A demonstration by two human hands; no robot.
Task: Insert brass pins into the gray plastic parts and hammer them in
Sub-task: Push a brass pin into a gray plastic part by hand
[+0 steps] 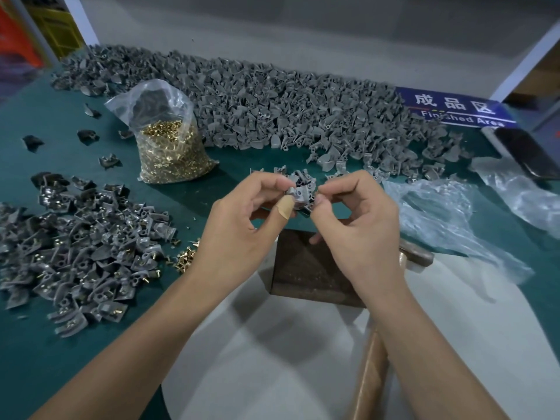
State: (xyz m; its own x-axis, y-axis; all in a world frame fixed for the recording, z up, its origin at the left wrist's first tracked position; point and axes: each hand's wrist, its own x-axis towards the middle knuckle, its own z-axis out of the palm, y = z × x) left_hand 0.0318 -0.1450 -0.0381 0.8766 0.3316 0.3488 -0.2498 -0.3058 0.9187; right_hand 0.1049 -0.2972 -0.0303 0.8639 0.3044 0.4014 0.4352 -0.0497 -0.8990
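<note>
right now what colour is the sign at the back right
Blue with white lettering, sign, clearest in the head view.

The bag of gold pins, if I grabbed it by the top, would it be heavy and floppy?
Probably heavy for its size: the bag of brass pins is packed well over halfway with metal. It likely sags and shifts, since the thin clear plastic is crumpled and bulges at the base. Its top looks open, so tipping it might spill pins onto the green table.
</note>
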